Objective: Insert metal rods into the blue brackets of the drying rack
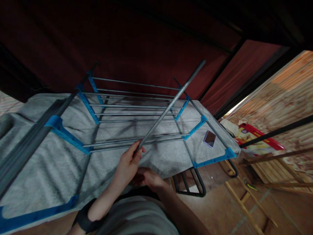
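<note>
My left hand (129,161) is closed round the near end of a long grey metal rod (171,106), which slants up and away to the right over a rack. The rack (137,107) has grey metal bars and blue plastic connectors and lies on a grey cloth (56,163) spread over a bed. My right hand (151,179) sits low, just under the left hand at the cloth's near edge. Its fingers are curled, and whether they hold anything is hidden.
A phone (210,138) lies on the cloth near the right corner. Red and white packaging (256,138) and wooden slats (246,205) lie on the floor at the right. A black metal frame (193,186) sticks out below the bed. Dark red curtains hang behind.
</note>
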A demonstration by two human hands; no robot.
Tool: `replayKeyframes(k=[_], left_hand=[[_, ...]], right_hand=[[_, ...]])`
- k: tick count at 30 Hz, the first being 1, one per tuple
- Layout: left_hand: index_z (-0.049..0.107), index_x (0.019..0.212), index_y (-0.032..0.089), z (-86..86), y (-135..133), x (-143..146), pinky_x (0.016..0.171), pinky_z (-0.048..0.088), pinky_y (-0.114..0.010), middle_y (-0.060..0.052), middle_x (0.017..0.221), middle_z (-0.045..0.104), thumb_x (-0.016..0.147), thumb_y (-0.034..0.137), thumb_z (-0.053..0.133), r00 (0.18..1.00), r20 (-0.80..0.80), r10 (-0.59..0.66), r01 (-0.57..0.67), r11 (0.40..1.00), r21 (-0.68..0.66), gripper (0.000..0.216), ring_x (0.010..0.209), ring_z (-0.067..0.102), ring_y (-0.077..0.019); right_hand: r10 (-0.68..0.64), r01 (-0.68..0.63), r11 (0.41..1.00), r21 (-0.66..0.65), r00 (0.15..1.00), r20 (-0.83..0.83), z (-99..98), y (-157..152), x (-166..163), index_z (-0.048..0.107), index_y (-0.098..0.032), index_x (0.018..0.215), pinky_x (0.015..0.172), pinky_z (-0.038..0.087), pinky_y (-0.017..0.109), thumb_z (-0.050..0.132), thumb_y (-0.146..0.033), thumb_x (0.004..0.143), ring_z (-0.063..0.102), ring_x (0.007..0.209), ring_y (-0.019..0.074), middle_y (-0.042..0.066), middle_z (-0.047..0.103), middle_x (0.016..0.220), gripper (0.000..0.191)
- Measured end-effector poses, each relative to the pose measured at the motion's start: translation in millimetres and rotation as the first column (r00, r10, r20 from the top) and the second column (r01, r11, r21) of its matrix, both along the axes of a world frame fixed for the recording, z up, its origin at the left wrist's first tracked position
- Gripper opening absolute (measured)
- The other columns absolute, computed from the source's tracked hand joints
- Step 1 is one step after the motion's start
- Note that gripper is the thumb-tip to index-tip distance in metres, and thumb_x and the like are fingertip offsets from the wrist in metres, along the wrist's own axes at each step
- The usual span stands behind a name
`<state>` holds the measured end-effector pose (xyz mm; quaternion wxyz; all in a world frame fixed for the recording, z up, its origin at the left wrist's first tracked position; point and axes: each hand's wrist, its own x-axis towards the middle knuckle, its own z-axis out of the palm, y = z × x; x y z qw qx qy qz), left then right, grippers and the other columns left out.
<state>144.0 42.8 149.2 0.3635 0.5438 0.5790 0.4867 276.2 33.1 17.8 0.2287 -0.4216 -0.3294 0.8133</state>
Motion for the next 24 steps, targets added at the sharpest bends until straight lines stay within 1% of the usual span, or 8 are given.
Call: replayKeyframes(k=[4,7,9,11,15,18,21,24], left_hand=[[0.073,0.127,0.018,-18.4,2.5,-4.7,0.095,0.062,-0.042,-0.010,0.103,0.082,0.095,0.046,0.050,0.989,-0.146,-0.021,0.018,1.000,-0.022,0.048,0.096,0.076,-0.0264],[0.074,0.128,0.019,-30.0,3.2,-6.6,0.103,0.061,-0.046,-0.013,0.116,0.083,0.097,0.043,0.048,0.958,-0.283,-0.043,0.045,0.999,0.001,0.047,0.106,0.078,-0.0288],[0.075,0.128,0.021,-35.2,2.9,-7.2,0.105,0.061,-0.045,-0.012,0.121,0.083,0.099,0.040,0.047,0.931,-0.361,-0.044,0.062,0.997,0.038,0.044,0.110,0.078,-0.0285],[0.075,0.129,0.023,-38.9,2.4,-7.9,0.103,0.061,-0.044,-0.011,0.122,0.083,0.101,0.036,0.045,0.907,-0.418,-0.045,0.081,0.994,0.069,0.043,0.110,0.078,-0.0275],[0.074,0.131,0.023,-44.5,0.9,-10.9,0.095,0.063,-0.041,-0.010,0.120,0.083,0.103,0.032,0.042,0.866,-0.497,-0.058,0.116,0.989,0.086,0.043,0.106,0.079,-0.0270],[0.073,0.133,0.024,-48.1,-0.4,-14.9,0.093,0.062,-0.041,-0.009,0.119,0.083,0.103,0.029,0.041,0.811,-0.583,-0.044,0.125,0.987,0.099,0.044,0.103,0.079,-0.0271],[0.073,0.134,0.026,-51.3,-1.4,-19.0,0.091,0.061,-0.042,-0.009,0.118,0.083,0.104,0.027,0.040,0.746,-0.666,-0.027,0.128,0.986,0.103,0.044,0.100,0.078,-0.0280],[0.073,0.135,0.026,-55.0,-1.8,-22.0,0.090,0.060,-0.044,-0.009,0.116,0.083,0.104,0.026,0.040,0.713,-0.700,-0.029,0.123,0.989,0.085,0.045,0.098,0.078,-0.0291]], right_hand=[[-0.156,0.157,0.987,0.033,0.987,-0.032,3.3,15.9,15.2,0.078,-0.019,0.096,0.075,0.053,0.032,0.083,-0.054,0.074,0.068,0.078,0.0182,0.006,0.078,0.087,0.041],[-0.228,0.229,0.972,0.054,0.973,-0.029,10.3,26.0,30.7,0.078,-0.021,0.100,0.079,0.055,0.034,0.081,-0.048,0.078,0.070,0.082,0.0197,0.005,0.078,0.089,0.035],[-0.270,0.272,0.958,0.086,0.962,-0.031,16.5,31.4,40.1,0.078,-0.022,0.100,0.079,0.056,0.035,0.078,-0.046,0.081,0.070,0.084,0.0200,0.005,0.079,0.092,0.031],[-0.313,0.316,0.943,0.107,0.949,-0.042,23.2,36.1,47.6,0.077,-0.023,0.098,0.079,0.056,0.034,0.077,-0.045,0.082,0.070,0.085,0.0198,0.005,0.079,0.092,0.027],[-0.368,0.370,0.926,0.078,0.929,-0.033,36.3,44.2,57.9,0.075,-0.021,0.096,0.078,0.056,0.032,0.083,-0.042,0.074,0.068,0.083,0.0189,0.004,0.076,0.089,0.031],[-0.424,0.427,0.901,0.074,0.904,-0.044,44.9,48.8,64.7,0.075,-0.021,0.095,0.077,0.056,0.032,0.084,-0.037,0.072,0.068,0.083,0.0189,0.005,0.077,0.090,0.030],[-0.521,0.528,0.844,0.094,0.849,-0.088,53.6,52.4,73.2,0.074,-0.020,0.094,0.078,0.056,0.030,0.080,-0.034,0.074,0.070,0.083,0.0177,0.006,0.078,0.091,0.025],[-0.602,0.616,0.779,0.116,0.787,-0.135,63.9,57.1,83.5,0.073,-0.021,0.096,0.079,0.056,0.028,0.078,-0.029,0.073,0.071,0.084,0.0159,0.004,0.079,0.094,0.024]])
